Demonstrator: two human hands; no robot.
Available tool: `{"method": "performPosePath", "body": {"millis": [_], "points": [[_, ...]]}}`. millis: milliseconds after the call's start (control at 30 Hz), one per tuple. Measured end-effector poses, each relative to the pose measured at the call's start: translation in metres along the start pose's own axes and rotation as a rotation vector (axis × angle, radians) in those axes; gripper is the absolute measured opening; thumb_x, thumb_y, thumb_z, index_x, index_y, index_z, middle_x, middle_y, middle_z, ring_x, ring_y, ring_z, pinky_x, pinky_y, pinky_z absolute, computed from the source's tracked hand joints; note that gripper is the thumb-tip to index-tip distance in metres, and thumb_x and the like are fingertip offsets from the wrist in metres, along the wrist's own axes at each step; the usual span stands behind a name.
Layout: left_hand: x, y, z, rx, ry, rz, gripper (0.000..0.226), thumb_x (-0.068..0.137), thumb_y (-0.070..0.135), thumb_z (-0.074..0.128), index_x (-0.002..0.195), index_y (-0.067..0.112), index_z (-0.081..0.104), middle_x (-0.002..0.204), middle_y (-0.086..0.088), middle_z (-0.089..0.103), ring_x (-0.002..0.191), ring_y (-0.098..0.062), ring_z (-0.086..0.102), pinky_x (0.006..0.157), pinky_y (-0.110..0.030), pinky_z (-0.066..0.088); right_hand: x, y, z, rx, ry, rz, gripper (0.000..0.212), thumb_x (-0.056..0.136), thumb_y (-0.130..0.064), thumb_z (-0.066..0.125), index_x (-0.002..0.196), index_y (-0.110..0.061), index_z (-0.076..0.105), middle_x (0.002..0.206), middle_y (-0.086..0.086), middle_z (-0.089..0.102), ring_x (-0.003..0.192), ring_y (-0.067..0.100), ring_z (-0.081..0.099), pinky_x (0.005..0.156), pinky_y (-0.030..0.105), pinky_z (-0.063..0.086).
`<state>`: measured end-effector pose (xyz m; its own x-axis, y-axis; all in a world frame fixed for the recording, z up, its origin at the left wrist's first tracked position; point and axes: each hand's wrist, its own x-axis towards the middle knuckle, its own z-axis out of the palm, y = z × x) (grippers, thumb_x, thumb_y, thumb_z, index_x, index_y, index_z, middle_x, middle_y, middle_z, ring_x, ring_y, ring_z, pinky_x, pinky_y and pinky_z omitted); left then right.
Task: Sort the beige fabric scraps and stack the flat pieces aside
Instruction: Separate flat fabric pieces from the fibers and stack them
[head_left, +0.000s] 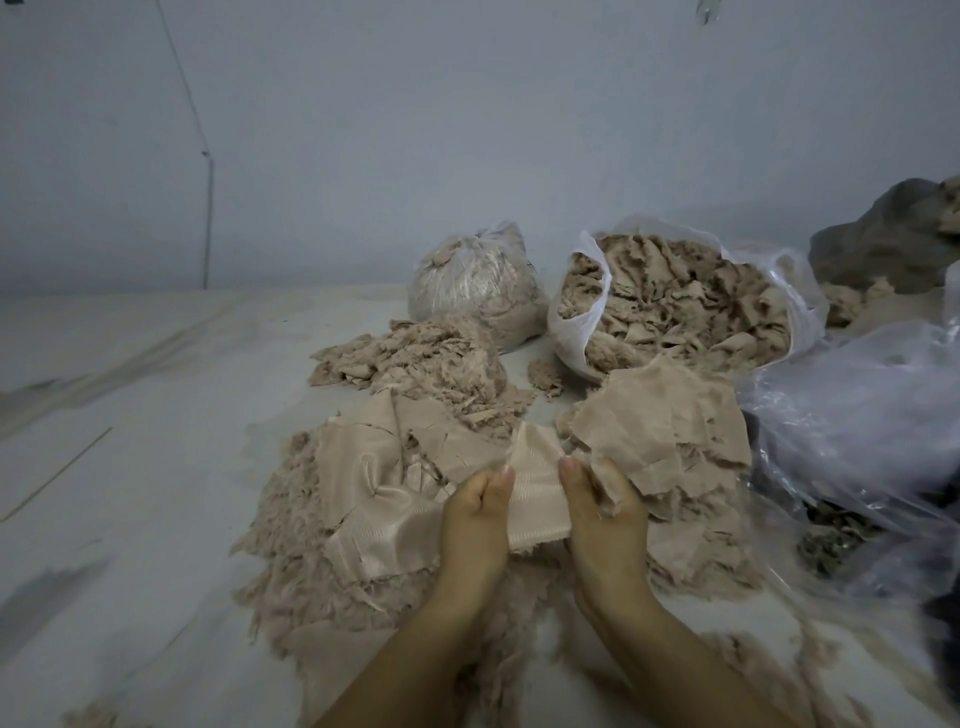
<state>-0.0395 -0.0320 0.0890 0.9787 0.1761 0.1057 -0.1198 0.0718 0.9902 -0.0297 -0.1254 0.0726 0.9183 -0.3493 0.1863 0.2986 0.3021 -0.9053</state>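
A person's two hands hold a ribbed beige fabric piece (535, 499) taut just above the pale surface (156, 467), the left hand (475, 512) pinching its left edge between thumb and curled fingers, the right hand (602, 506) gripping its right edge along with a frayed tuft. The piece hangs between heaps of beige scraps: flat sheets (384, 467) overlapping to the left on a bed of fluffy shreds, a second spread of flat pieces (665, 421) to the right, and an open plastic bag (576, 306) brimming with scraps behind. Its long axis appears to run away from the person, the upper tip pointing toward the open bag and the lower hem sagging toward the wrists. To finish the step cleanly, it would be wise to keep both edges under even tension, shake off the clinging fluff, and lay the piece down squarely on one flat stack without dragging loose shreds onto it.
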Motion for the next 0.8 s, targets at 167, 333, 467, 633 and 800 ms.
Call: {"method": "performPosePath", "body": {"millis": [167,333,467,633,800], "points": [[0.000,0.000,-0.003,0.022,0.022,0.029,0.027,0.097,0.016,0.049,0.077,0.010,0.065,0.058,0.009,0.065,0.052,0.002,0.059,0.045,-0.013,0.043,0.005,-0.002,-0.001,-0.002,-0.003,-0.050,0.019,0.090,-0.010,0.061,0.073,-0.016,0.062,0.060,-0.012,0.064,0.060,-0.002,0.059,0.055,0.014,0.046],[0.009,-0.006,-0.011,-0.068,0.176,-0.093,0.032,0.097,0.024,0.048,0.068,0.013,0.056,0.050,0.004,0.055,0.042,-0.008,0.047,0.041,-0.021,0.036,0.007,-0.006,-0.005,0.028,0.072,-0.032,0.019,0.090,-0.010,0.062,0.072,-0.011,0.058,0.067,0.000,0.061,0.064,0.009,0.058,0.059,0.022,0.049],[0.016,-0.013,-0.031,0.066,0.109,-0.134,0.036,0.096,0.037,0.047,0.068,0.016,0.056,0.042,0.007,0.039,0.036,-0.008,0.033,0.039,-0.021,0.026,0.021,-0.020,-0.017,-0.092,0.000,-0.032,0.021,0.090,-0.017,0.063,0.070,-0.022,0.065,0.065,-0.011,0.066,0.068,0.004,0.061,0.066,0.022,0.048],[0.015,-0.003,-0.013,0.017,-0.179,-0.203,0.044,0.089,0.057,0.042,0.094,0.023,0.069,0.079,0.002,0.074,0.071,-0.012,0.070,0.058,-0.026,0.054,0.023,-0.021,-0.015,-0.181,-0.142,0.023,0.018,0.088,-0.022,0.066,0.078,-0.007,0.064,0.068,-0.005,0.067,0.063,-0.001,0.061,0.058,0.007,0.045],[0.025,0.006,-0.007,-0.091,0.024,-0.133,0.020,0.093,0.024,0.058,0.083,0.010,0.068,0.076,-0.007,0.072,0.069,-0.022,0.068,0.063,-0.032,0.054,0.025,-0.020,-0.023,-0.297,-0.175,0.031,0.025,0.088,-0.020,0.066,0.071,-0.002,0.061,0.055,-0.005,0.056,0.051,0.005,0.051,0.048,0.014,0.038]]}}
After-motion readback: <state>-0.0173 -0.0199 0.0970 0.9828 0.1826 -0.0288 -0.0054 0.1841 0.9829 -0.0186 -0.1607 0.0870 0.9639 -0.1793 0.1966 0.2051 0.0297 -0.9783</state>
